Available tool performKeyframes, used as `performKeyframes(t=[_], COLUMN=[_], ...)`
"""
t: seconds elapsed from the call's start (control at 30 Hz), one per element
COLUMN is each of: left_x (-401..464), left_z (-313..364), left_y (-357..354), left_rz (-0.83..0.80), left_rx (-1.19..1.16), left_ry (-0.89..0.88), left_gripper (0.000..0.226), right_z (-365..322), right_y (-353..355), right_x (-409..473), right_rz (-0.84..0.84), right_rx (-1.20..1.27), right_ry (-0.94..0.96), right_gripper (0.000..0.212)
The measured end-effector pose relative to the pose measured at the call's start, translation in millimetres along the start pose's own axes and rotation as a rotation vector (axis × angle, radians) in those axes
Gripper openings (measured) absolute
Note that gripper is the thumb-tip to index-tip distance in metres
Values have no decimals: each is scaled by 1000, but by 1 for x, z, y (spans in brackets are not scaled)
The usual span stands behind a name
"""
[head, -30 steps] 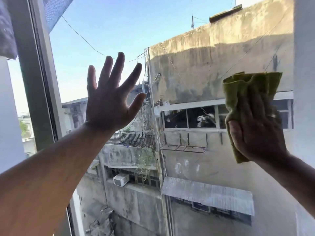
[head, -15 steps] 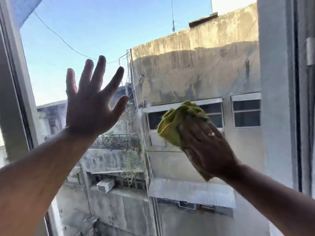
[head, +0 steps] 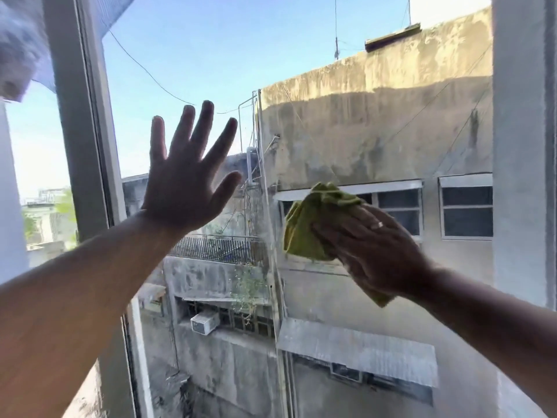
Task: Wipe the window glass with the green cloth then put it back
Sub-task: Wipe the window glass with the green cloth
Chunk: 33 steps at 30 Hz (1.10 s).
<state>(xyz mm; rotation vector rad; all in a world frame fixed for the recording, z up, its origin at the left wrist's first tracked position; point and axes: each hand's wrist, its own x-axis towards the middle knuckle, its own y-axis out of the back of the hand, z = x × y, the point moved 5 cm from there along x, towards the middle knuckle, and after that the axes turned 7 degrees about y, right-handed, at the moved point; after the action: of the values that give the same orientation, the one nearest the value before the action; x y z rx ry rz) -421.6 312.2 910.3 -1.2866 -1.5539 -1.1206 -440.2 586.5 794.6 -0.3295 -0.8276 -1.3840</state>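
Observation:
My right hand (head: pixel 373 245) presses the crumpled green cloth (head: pixel 307 224) flat against the window glass (head: pixel 229 55), right of the pane's middle. The cloth sticks out past my fingers to the upper left, and a corner shows below my palm. My left hand (head: pixel 187 179) is spread wide with its palm against the glass, to the left of the cloth and a little higher. It holds nothing.
A grey window frame post (head: pixel 81 146) stands at the left of the pane and another frame (head: pixel 521 146) at the right. Through the glass are a weathered concrete building, a balcony railing and an air conditioner unit below.
My right hand has swept the cloth leftward and down across the glass from the right frame toward the middle. My left hand stays spread on the glass.

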Motion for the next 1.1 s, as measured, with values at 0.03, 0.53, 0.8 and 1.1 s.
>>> performKeyframes(t=[0.03, 0.53, 0.8, 1.1], left_x=[0, -2, -2, -1], left_z=[-9, -21, -22, -23], left_y=[0, -8, -8, -11], left_rz=[6, 4, -7, 36], left_rx=[0, -74, -67, -76], left_ry=[39, 81, 67, 69], left_gripper=[71, 67, 69, 68], right_z=[22, -29, -138, 6], right_y=[5, -14, -38, 3], right_x=[0, 13, 77, 36], right_rz=[24, -2, -16, 193], right_rx=[-13, -44, 34, -17], right_ry=[-114, -158, -76, -638], right_gripper=[56, 63, 78, 58])
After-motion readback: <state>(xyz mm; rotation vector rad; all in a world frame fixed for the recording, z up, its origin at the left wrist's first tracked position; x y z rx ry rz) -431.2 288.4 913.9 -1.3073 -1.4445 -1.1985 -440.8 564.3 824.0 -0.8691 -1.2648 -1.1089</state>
